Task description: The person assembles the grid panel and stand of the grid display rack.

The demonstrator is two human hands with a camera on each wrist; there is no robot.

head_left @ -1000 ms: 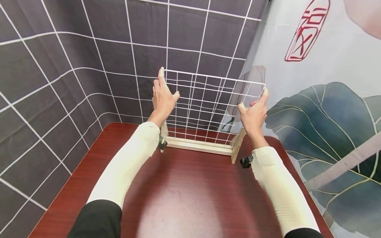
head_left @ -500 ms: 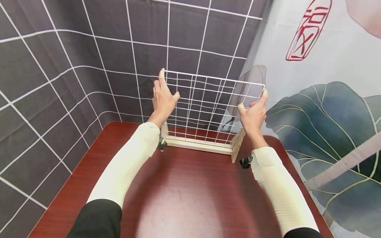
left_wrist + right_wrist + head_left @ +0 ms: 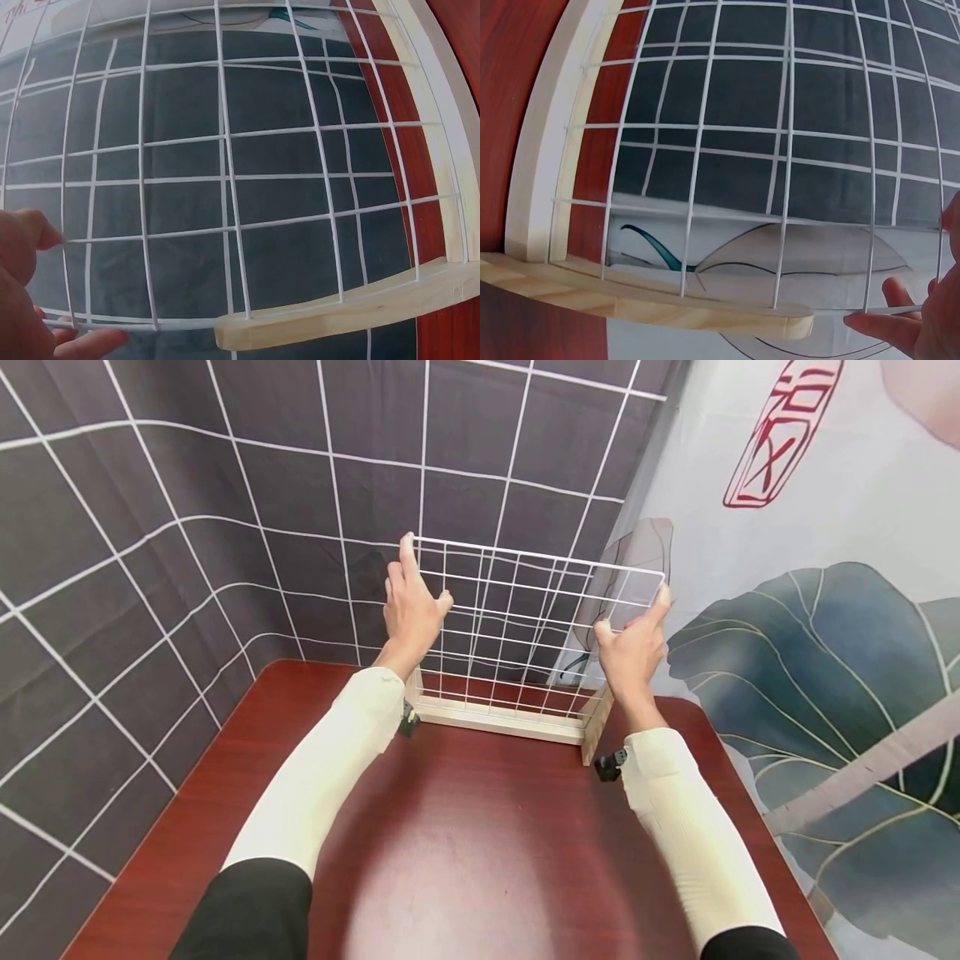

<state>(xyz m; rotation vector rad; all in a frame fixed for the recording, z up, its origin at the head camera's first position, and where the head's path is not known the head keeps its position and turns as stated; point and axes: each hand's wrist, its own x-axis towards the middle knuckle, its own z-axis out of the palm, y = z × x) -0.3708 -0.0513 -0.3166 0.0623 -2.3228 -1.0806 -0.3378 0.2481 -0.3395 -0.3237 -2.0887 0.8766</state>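
Observation:
A white wire grid panel (image 3: 540,556) stands upright in a pale wooden stand, whose bottom rail (image 3: 502,721) runs across its foot. My left hand (image 3: 412,614) holds the panel's left edge near the top, index finger stretched along the side wire and thumb on the front. At the opposite edge my right hand (image 3: 633,647) grips in the same way, just below the top corner. The left wrist view shows a wooden side piece (image 3: 352,309) along the panel's lower side edge, and the right wrist view shows its twin (image 3: 697,309).
The stand sits toward the back of a dark red wooden table (image 3: 450,827). Behind it hangs a dark grey curtain (image 3: 285,485) with white lines. A white cloth with a leaf print (image 3: 810,677) hangs on the right, beyond the table's edge.
My right hand shifts very slightly left together with the panel's right edge. Both hands keep their hold, and the head view tilts a little.

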